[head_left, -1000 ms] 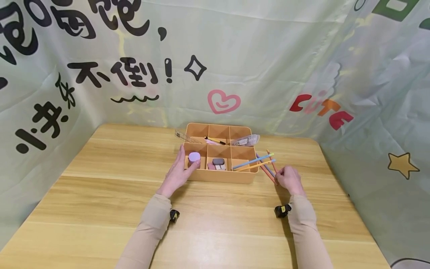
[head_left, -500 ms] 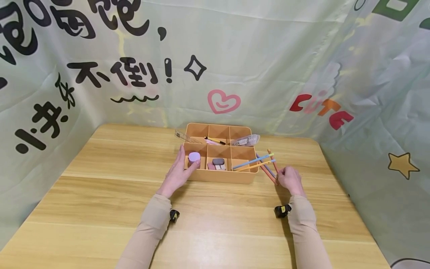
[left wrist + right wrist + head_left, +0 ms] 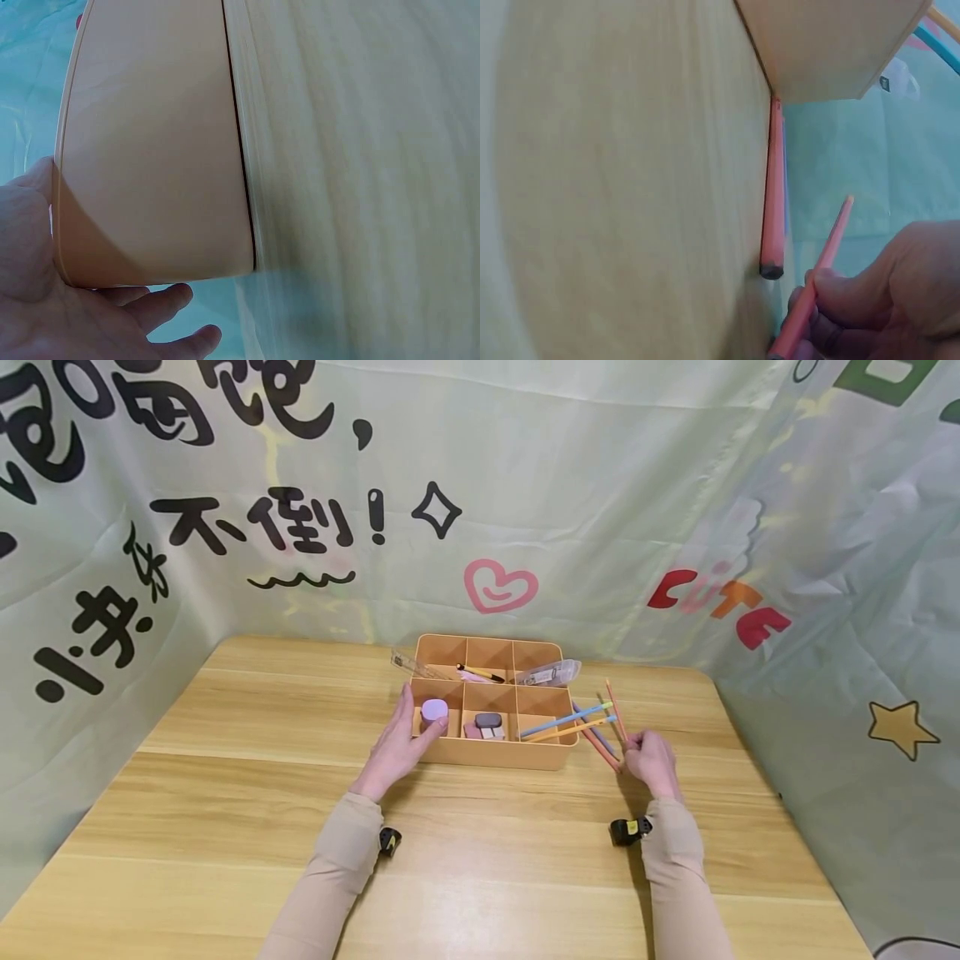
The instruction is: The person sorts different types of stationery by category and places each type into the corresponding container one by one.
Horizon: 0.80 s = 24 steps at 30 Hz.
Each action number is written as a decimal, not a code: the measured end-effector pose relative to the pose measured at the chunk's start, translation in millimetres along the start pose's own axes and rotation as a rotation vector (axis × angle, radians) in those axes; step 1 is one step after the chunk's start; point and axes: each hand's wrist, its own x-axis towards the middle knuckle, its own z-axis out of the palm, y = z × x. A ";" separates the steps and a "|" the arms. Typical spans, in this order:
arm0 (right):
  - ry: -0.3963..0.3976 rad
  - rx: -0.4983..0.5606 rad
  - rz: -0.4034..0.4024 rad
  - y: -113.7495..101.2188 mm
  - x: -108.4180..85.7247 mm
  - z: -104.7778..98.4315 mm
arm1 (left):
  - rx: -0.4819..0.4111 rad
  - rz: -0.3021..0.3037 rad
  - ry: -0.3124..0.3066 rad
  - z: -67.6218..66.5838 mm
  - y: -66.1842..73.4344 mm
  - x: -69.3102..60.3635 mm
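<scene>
My right hand (image 3: 651, 762) pinches a pink-red pencil (image 3: 617, 708) between thumb and fingers, to the right of the orange organizer box (image 3: 491, 756). In the right wrist view its pale tip points up and away. Beside it a second pink-red pencil (image 3: 775, 202) lies on the table against the box, partly covering a purple pencil (image 3: 606, 745). My left hand (image 3: 393, 747) rests around the box's front left corner, thumb over the rim and fingers along the side. A blue pencil (image 3: 558, 722) and a yellow-orange pencil (image 3: 566, 731) lean out of the front right compartment.
Inside the box are a purple-lidded jar (image 3: 433, 710), several erasers (image 3: 488, 721), a clear ruler (image 3: 414, 663), a black-and-yellow pen (image 3: 480, 673) and a clear plastic item (image 3: 551, 673). A printed curtain (image 3: 600, 527) hangs behind the wooden table (image 3: 487, 877).
My right hand has shifted slightly right, and the pink-red pencil in it has risen, its far end now higher and apart from the others. The left hand and box stay put.
</scene>
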 end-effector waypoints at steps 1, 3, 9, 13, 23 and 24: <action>0.008 0.009 0.002 0.8 -0.2 0.8 | -0.001 -0.001 0.001 0.2 -0.1 0.1; 0.026 0.033 0.007 1.9 -0.7 2.1 | 0.001 -0.003 0.002 0.3 -0.6 0.5; 0.060 0.087 0.020 4.4 -2.3 4.1 | 0.006 0.003 -0.002 0.3 -0.5 0.6; 0.085 0.141 0.034 6.0 -3.8 5.7 | 0.005 0.003 -0.002 0.3 -0.7 0.4; 0.169 0.391 0.093 9.3 -4.4 8.0 | 0.007 -0.004 -0.014 -0.2 -0.9 0.7; 0.173 0.422 0.097 10.1 -4.4 8.6 | 0.008 -0.002 -0.015 -0.2 -1.1 0.9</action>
